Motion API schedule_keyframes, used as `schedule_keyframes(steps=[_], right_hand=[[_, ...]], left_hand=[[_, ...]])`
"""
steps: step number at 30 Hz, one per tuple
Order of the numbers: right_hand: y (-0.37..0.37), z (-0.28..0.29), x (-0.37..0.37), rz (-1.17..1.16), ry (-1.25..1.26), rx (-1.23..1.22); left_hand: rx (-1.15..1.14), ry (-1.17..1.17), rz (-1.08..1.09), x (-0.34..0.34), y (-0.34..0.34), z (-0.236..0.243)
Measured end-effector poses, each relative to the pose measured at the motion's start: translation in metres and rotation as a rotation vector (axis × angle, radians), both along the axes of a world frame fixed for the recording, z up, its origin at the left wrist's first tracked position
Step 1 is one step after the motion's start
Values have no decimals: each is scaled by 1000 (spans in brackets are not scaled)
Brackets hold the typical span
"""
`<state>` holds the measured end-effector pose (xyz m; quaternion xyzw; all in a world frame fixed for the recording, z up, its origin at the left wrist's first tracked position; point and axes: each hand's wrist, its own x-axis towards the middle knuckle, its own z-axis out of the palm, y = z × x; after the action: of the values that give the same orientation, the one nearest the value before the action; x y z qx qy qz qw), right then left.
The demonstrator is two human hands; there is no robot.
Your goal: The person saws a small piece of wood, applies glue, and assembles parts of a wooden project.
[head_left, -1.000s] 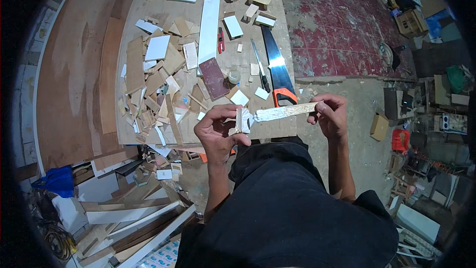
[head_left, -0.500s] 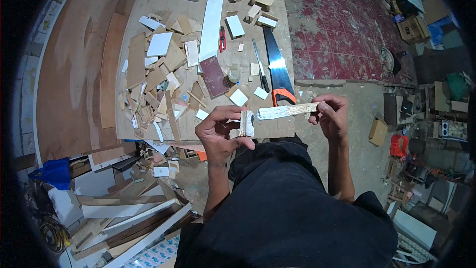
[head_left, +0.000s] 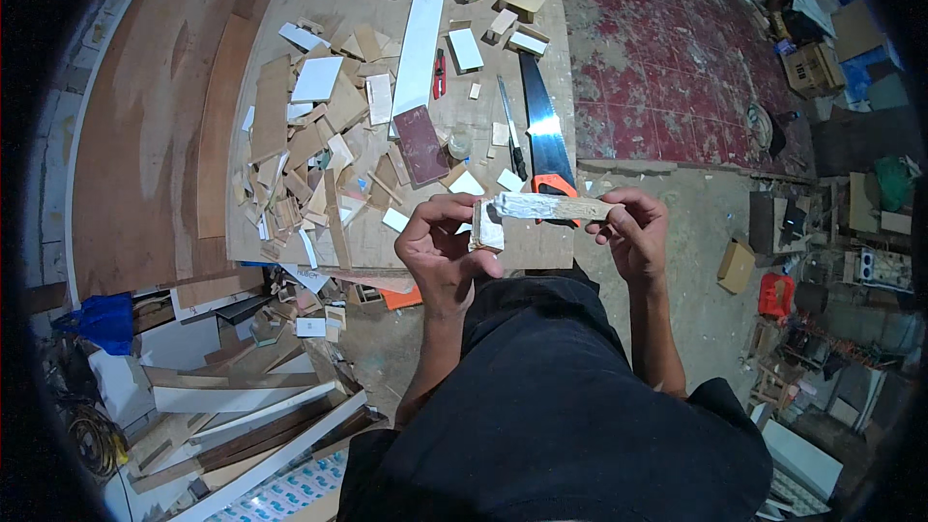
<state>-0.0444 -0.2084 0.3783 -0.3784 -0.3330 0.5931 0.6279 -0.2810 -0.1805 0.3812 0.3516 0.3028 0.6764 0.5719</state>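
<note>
Between the fingers and thumb of my left hand point(head_left: 440, 246) is a small wood block point(head_left: 488, 228), its facing side smeared white. My right hand point(head_left: 638, 232) pinches the bare end of a flat wood strip point(head_left: 585, 210). The strip's other half is coated in thick white paste, and that end meets the upper edge of the block. Both pieces are held above the near edge of the workbench point(head_left: 536, 253). Just beyond the strip lies a hand saw point(head_left: 547, 140) with an orange and black handle. Beside it is a thin narrow-bladed saw point(head_left: 512, 130).
Wood offcuts point(head_left: 314, 150) are heaped on the bench's left side. A dark red sandpaper sheet point(head_left: 421, 147), a small jar point(head_left: 458, 146), red cutters point(head_left: 440, 74) and a long white board point(head_left: 418, 53) lie mid-bench. Scrap boards point(head_left: 261, 435) pile up at lower left.
The strip has moved left, so its white end now reaches the block. My left hand has shifted slightly right and turned the block's white side more into view.
</note>
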Motion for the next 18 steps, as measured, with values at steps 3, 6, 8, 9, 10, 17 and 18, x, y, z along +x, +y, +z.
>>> schedule_keyframes(steps=[3, 6, 8, 9, 10, 17, 18], right_hand=[[-2, 0, 1, 5, -23, 10], [-5, -2, 0, 3, -12, 23], [-6, -3, 0, -10, -30, 31], [-6, -3, 0, -9, -29, 32], [-7, -4, 0, -19, -38, 38], [-9, -5, -1, -54, -51, 69], [-9, -5, 0, -54, -50, 69]], left_hand=[[-11, -2, -14, 4, -1, 2], [-13, -11, -20, 5, -2, 2], [-5, -15, -29, 5, -4, 0], [-4, -14, -29, 5, -4, 1], [-3, -12, -32, 6, -5, 2], [7, 23, -36, 8, -11, 10], [8, 24, -36, 8, -11, 10]])
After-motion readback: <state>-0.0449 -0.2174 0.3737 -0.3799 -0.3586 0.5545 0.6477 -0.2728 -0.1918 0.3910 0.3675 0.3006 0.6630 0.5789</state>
